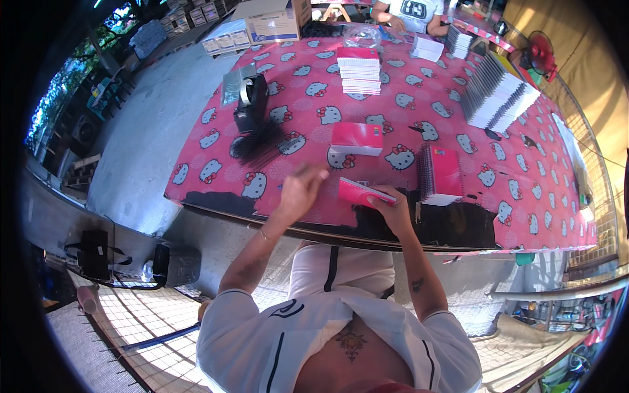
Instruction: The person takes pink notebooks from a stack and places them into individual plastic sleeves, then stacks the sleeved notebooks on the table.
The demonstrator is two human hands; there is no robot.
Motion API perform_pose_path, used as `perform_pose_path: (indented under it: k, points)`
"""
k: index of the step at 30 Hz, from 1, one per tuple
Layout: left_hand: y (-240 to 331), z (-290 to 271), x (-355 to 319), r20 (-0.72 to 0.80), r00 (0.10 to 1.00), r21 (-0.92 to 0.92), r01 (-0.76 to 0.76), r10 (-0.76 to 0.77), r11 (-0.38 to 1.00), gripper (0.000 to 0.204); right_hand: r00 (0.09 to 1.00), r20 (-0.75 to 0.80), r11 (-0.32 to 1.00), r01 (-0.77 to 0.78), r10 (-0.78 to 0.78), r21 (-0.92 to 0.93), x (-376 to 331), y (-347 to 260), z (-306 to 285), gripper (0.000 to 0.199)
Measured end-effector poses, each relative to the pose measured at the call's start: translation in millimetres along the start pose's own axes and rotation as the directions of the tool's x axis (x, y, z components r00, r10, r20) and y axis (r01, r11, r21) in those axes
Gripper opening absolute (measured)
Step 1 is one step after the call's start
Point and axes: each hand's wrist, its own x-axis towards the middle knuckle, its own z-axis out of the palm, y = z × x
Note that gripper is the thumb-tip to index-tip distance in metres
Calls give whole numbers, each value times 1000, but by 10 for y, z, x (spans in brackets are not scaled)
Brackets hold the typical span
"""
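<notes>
pink notebook (362, 192) at table edge (262, 219), right hand (386, 204) gripping

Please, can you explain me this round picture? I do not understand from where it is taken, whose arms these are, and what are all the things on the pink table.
The picture comes from a wide fisheye camera worn on a person's head, looking down, so straight edges bend near the rim. The two forearms rising from the lower edge are that person's own; there is no machine. The right hand holds a small pink notebook at the near table edge. The left hand is lifted beside it, blurred, so I cannot tell whether it holds anything. On the pink patterned tablecloth lie a closed pink booklet stack, a spiral-bound notebook stack, a taller stack, a fanned row of white booklets, a black tape dispenser and a bundle of black combs. Another person works at the far end.
</notes>
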Motion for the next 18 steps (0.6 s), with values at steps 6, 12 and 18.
perform_pose_path:
  k: [6, 12, 18]
  points:
    - [187, 5, -183, 29, 997, -251, 83, -78, 964, 17, 999, 12, 998, 35, -34, -59, -1, 36, 1, 22]
    - [119, -27, -140, 83, 993, -233, 99, -82, 967, 13, 999, 11, 998, 52, -51, -33, -3, 62, -6, 21]
    - [107, -105, -61, 264, 952, -139, 194, -152, 971, 19, 999, 2, 998, 39, -39, -39, -18, 50, 9, 21]
